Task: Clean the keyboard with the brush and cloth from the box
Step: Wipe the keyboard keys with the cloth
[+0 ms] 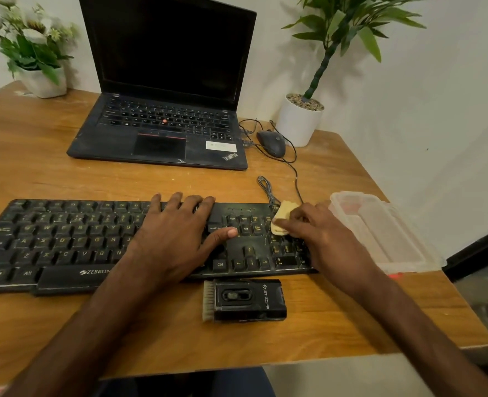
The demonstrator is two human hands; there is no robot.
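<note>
Brush [244, 300] set down – my R hand [323, 239] pinches cloth [282, 217], wiping numpad; L hand [176, 233] flat, steadying keyboard [65, 239] – rest prob. left.

Matt black plastic keyboard [65, 242], soft beige cloth [282, 217], translucent plastic box [386, 233], grained wooden table [50, 156].

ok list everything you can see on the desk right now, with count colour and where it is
keyboard: 1, black, front of desk, under both hands
cloth: 1, pale yellow, on keyboard's right end, under right hand
brush: 1, black, pale bristles, desk in front of keyboard
box: 1, clear plastic, right of keyboard
laptop: 1, black, open, screen dark, behind keyboard
mouse: 1, dark, wired, right of laptop
potted plants: 2, white pots; flowers back left, leafy plant back right
desk: 1, wooden
hands: left hand flat on keyboard; right hand pressing cloth
</note>
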